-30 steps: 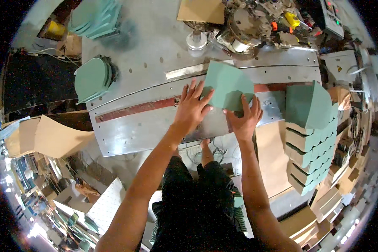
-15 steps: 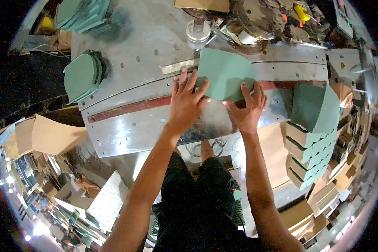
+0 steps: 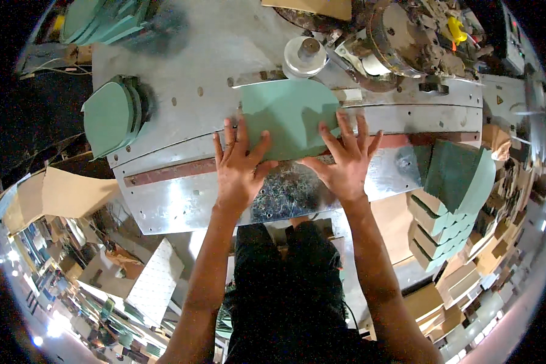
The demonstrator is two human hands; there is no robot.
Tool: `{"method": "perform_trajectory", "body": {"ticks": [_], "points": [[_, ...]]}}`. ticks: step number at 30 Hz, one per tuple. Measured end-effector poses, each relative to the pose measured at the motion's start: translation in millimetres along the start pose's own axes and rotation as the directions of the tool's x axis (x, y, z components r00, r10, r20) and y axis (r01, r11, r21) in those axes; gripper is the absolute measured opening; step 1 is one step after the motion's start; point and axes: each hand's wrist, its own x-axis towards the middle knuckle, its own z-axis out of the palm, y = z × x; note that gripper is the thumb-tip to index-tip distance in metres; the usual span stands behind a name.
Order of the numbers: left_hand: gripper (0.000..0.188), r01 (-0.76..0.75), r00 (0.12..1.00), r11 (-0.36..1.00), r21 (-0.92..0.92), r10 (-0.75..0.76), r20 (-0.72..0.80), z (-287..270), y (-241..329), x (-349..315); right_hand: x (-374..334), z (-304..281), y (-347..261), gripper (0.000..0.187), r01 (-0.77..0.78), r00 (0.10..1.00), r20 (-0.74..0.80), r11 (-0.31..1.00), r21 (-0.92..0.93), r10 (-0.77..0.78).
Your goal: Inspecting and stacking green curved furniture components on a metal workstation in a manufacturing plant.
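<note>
A flat green sheet [image 3: 288, 115] with rounded corners lies on the metal machine table [image 3: 182, 85]. My left hand [image 3: 238, 165] presses flat on the sheet's near left edge, fingers spread. My right hand [image 3: 344, 162] presses on its near right edge in the same way. The sheet's far edge sits against a metal guide strip below a round white spindle [image 3: 305, 54]. Both forearms come up from the lower edge.
A stack of rounded green pieces [image 3: 110, 116] lies at the table's left. More green sheets [image 3: 100, 21] are at the far left corner. A tall pile of green blanks [image 3: 454, 188] stands at the right. Machine parts [image 3: 406, 36] crowd the far side. Brown cardboard [image 3: 60, 191] lies lower left.
Both hands have pushed the green sheet away from me and a little to the left, from the table's front edge up to the guide strip.
</note>
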Motion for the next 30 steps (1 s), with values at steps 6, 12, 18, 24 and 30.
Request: {"method": "perform_trajectory", "body": {"ticks": [6, 12, 18, 24, 30], "points": [[0.056, 0.03, 0.998, 0.997, -0.072, -0.034, -0.05, -0.8, -3.8, -9.5, 18.4, 3.6, 3.1, 0.072, 0.093, 0.984, 0.142, 0.991, 0.097, -0.107], [0.062, 0.106, 0.993, 0.981, -0.163, -0.113, -0.034, -14.3, 8.1, -11.8, 51.3, 5.3, 0.8, 0.076, 0.188, 0.968, 0.142, 0.972, 0.138, -0.208], [0.064, 0.082, 0.996, 0.964, -0.251, -0.085, 0.0, -11.7, 0.9, -38.3, 17.0, -13.8, -72.2, 0.059, 0.091, 0.948, 0.291, 0.986, 0.141, -0.129], [0.054, 0.03, 0.999, 0.932, -0.362, -0.04, -0.019, -26.5, -15.5, -43.8, 23.3, 11.7, -101.7, 0.068, 0.002, 0.975, 0.223, 0.996, 0.087, -0.022], [0.044, 0.112, 0.98, 0.98, -0.166, -0.137, -0.142, -28.5, -55.5, 23.1, 48.0, 4.5, -81.2, 0.067, 0.121, 0.945, 0.288, 0.984, 0.132, -0.155]]}}
